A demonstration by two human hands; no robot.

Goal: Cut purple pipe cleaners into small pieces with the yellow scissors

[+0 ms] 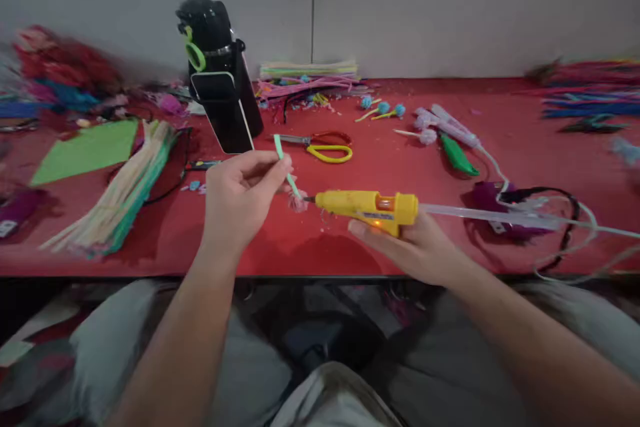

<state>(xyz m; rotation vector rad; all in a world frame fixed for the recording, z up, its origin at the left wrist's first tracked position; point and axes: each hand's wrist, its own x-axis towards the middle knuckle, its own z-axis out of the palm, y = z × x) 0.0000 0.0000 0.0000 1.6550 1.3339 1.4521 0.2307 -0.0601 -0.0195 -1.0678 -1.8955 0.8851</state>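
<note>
The left hand (243,193) is above the red table (280,250), and its thumb and forefinger are pinching a green stem (286,165) near the upper part; the other fingers are bent behind, and I cannot tell exactly how they are placed. The stem is tilted, and at its lower end there is a small pink ball (298,202), just over the table between the two hands. The right hand (423,247) holds a yellow glue gun (353,203) by the handle, with the dark nozzle pointing to the left. One finger lies along the underside of the gun, near a small orange light, while the other fingers are mostly hidden, so I cannot tell how tightly they are closed. The nozzle is at the pink ball, but whether it is touching is not clear. A long clear glue stick (470,212) comes out from the back of the gun. Behind the hands lie the scissors (331,152), with one red and one yellow handle. Further to the left, a phone (223,113) leans on a black bottle (207,21), and a bundle of pale and green stems (117,190) lies beside a green sheet (87,152).
</note>
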